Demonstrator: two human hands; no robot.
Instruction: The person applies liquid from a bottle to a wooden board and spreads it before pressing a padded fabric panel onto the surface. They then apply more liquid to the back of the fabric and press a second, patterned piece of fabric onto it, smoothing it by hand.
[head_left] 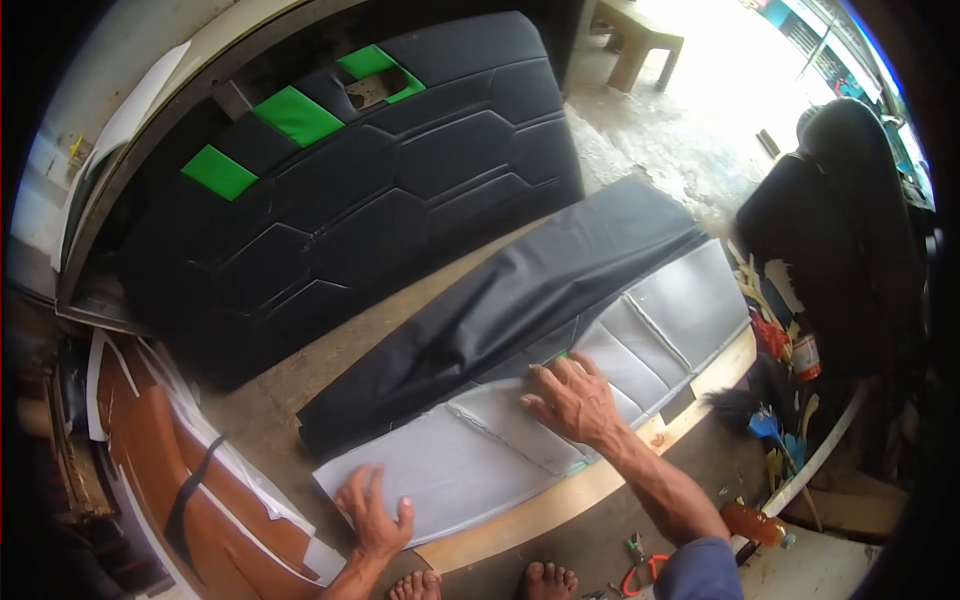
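A sewn seat cover lies in front of me, its black vinyl face showing at the back. Along the near side its grey backing is turned up, with stitched seams running across. My left hand rests at the backing's near left corner, fingers spread and thumb apart. Over the middle of the grey backing is my right hand, fingers slightly bent and thumb apart, touching near the border with the black vinyl. A bit of green shows beside its fingertips. Under the cover's near edge lies a pale wooden board.
A black padded seat back with green patches leans behind. Brown and white sheet material lies at left. A dark seat stands at right near scraps and a red-labelled can. Red-handled pliers lie by my feet.
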